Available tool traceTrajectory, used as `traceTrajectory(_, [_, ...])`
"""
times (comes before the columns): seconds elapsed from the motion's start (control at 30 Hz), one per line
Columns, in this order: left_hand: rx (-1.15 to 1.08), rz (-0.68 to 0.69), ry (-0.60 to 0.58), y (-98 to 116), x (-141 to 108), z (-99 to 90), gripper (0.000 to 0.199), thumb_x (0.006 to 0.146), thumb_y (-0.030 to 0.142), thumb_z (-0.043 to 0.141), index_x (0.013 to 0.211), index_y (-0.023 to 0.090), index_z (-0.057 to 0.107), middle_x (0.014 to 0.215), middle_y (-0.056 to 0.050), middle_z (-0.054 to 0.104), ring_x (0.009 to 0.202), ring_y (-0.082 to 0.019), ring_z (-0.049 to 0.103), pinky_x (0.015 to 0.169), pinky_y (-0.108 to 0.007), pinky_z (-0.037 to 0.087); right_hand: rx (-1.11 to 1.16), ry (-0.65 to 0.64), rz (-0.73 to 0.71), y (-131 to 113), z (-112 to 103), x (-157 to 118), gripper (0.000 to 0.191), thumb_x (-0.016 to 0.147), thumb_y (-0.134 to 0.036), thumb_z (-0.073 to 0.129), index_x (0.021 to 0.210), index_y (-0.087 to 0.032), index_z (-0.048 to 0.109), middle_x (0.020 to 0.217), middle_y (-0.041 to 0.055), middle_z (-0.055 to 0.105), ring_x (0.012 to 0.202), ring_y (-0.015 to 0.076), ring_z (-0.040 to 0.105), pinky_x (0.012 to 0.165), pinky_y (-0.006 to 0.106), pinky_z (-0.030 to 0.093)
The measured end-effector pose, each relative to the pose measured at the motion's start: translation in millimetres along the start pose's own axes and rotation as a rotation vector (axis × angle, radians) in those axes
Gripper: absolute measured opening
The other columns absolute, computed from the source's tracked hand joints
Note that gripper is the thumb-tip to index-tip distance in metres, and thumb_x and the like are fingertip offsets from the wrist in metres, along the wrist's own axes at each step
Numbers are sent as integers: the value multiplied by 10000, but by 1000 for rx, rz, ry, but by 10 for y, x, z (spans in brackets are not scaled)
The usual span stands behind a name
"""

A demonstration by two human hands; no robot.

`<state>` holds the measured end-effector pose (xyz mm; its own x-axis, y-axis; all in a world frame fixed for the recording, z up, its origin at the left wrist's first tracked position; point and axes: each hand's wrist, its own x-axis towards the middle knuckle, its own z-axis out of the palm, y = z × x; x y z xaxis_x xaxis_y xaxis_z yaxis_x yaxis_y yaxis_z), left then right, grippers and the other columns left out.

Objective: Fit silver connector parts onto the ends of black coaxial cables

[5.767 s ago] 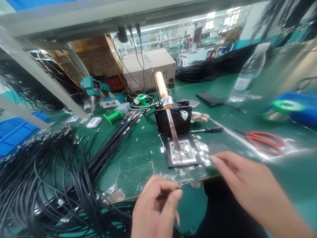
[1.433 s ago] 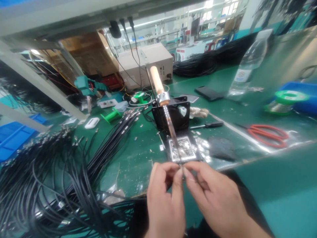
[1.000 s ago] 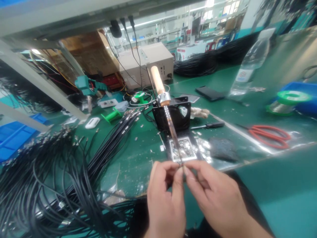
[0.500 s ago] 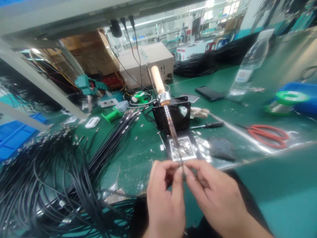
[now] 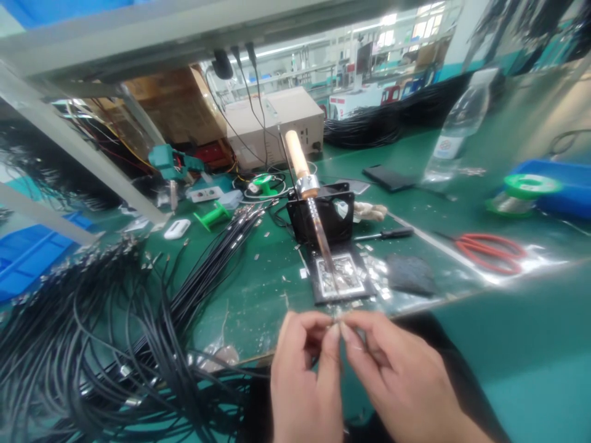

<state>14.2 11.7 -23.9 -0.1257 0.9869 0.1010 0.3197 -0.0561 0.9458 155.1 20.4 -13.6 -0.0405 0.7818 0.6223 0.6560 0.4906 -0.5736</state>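
My left hand and my right hand meet at the bench's front edge, thumbs and forefingers pinched together. Between the fingertips is something small that I cannot make out. Just beyond them a soldering iron with a wooden handle slants down, its tip over a white-framed tray of metal bits. The iron rests at a black fan-like frame. Neither hand touches the iron. Small pale pieces are scattered right of the tray, beside a dark grey pad.
Black cables with metal ends cover the left side. On the right lie red-handled scissors, a solder spool, a plastic bottle and a screwdriver. A phone is further back. A metal shelf overhangs the bench.
The view has shifted slightly. Both hands appear a little lower, slightly further from the tray and the iron's tip. Their pinch looks the same.
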Motion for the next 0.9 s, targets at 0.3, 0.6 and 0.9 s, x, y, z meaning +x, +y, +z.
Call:
traceTrajectory(0.3, [38, 20, 9, 5, -120, -70, 245, 1029, 458, 642, 986, 222, 691, 879, -30, 672, 779, -167, 683, 666, -231, 565, 35, -20, 148, 53, -85, -113, 161, 1039, -297, 593, 945, -207, 688, 588, -92, 590, 466, 16, 538, 511, 96, 430])
traceTrajectory(0.6, [49, 170, -5, -53, -253, -167, 150, 1011, 365, 705, 929, 240, 691, 854, 11, 607, 739, -126, 656, 681, -196, 548, 335, -451, 505, 31, -314, -169, 443, 1020, -574, 537, 1110, -219, 786, 650, 12, 607, 811, 129, 749, 589, 112, 545])
traceTrajectory(0.9, [61, 237, 4, -45, -273, -172, 156, 1013, 321, 705, 887, 232, 678, 809, 22, 580, 699, -117, 623, 658, -191, 524, 430, -503, 580, -67, -329, -84, 470, 980, -590, 533, 1039, -213, 806, 658, 24, 645, 771, 129, 738, 592, 114, 542])
